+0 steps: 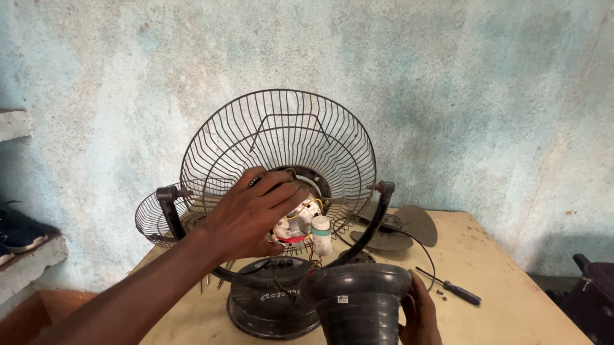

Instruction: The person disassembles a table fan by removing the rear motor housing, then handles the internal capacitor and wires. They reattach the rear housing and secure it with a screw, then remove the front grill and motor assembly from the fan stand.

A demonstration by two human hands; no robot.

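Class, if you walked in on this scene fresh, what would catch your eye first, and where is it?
First, the wire fan guard standing mid-table against the mottled wall, with the left hand on the exposed motor at its hub. Next, the black motor cover that the right hand holds in the foreground. A screwdriver lies to the right on the table.
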